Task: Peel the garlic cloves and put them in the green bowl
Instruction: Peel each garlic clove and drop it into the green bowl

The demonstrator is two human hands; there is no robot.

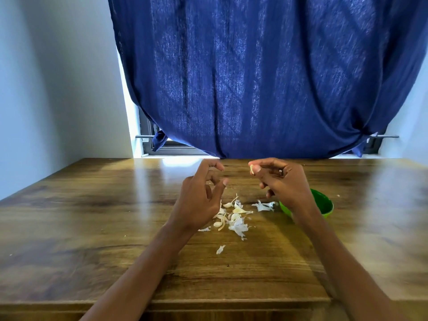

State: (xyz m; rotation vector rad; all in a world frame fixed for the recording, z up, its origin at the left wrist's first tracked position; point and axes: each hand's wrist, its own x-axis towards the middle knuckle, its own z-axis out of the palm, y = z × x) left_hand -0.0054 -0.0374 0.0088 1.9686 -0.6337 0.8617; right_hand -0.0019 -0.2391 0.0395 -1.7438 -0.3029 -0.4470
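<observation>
Garlic clove (252,169), pale and small, sits pinched at the fingertips of the right hand (281,183) above the desk (92,216) at frame centre. Left hand (201,198) hovers released, fingers loosely curved. Peels (234,218) litter the wood below; the green bowl (324,206), half hidden, perhaps holds cloves.

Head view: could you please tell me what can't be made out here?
- Inside of the green bowl: hidden by the right hand and wrist.
- Garlic clove: too small to tell whether it is fully peeled.
- Pile on the table: cloves versus skins unclear, partly behind the left hand.
</observation>
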